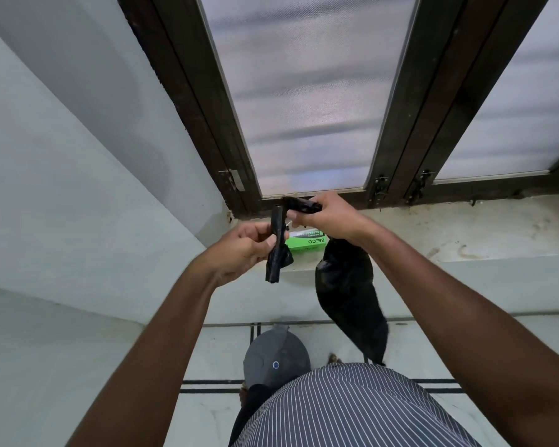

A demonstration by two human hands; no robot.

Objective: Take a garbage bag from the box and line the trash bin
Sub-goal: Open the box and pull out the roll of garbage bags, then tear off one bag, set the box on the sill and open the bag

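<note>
head view, left fingers (265, 241) pinching bag roll (278, 250), right fingers (296, 215) gripping black bag (346, 285)

I see a dark-framed window (307, 91) with frosted panes letting in soft daylight, latches (380, 185) along its bottom rail. Stained pale sill (465, 233) below it. Plain white wall (62, 156) on the left. Light floor (207, 411) with dark inlay stripes (210, 386).

Black garbage bag (349, 285) dangling, green box (305, 245) on sill, grey trash bin (276, 356) below.
</note>
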